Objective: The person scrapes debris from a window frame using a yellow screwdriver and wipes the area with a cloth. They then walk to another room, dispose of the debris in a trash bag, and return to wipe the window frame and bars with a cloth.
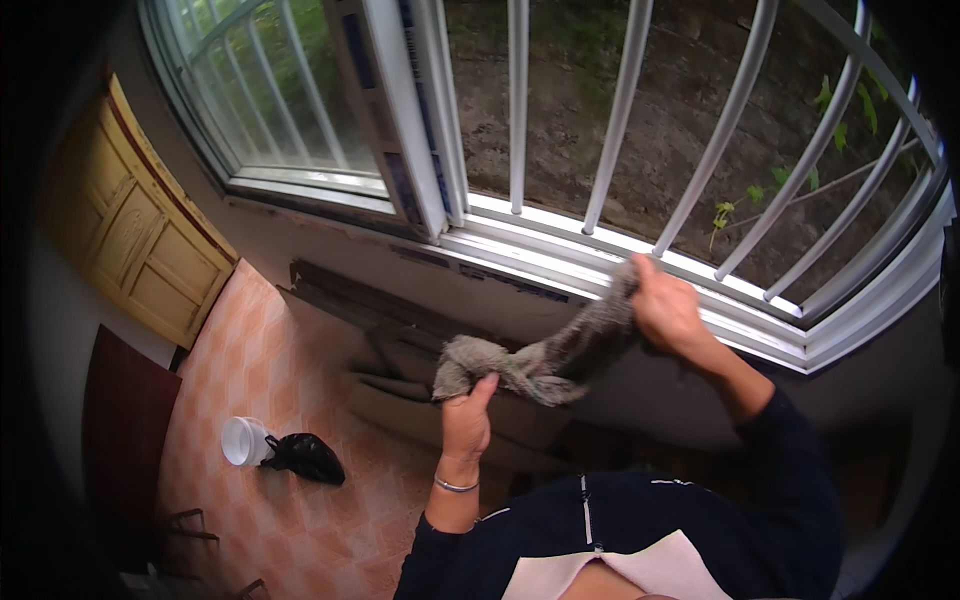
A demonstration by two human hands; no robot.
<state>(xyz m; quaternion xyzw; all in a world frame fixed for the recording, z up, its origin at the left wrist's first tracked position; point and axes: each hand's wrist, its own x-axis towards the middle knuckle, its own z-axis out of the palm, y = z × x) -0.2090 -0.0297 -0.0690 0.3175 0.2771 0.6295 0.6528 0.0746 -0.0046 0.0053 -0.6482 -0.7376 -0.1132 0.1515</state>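
A grey, worn cloth is stretched and loosely twisted between my two hands. My left hand, with a bracelet at the wrist, grips its lower left end, thumb on top. At the other end, my right hand holds the cloth just above the white window sill track, close to the foot of a bar. White metal bars stand across the open part of the window. On the left is a sliding glass pane in a white frame with strips of blue-marked tape.
Below the window lean dark boards or panels. On the tiled floor a white bucket stands beside a black plastic bag. A yellow wooden door and a dark red panel are at the left.
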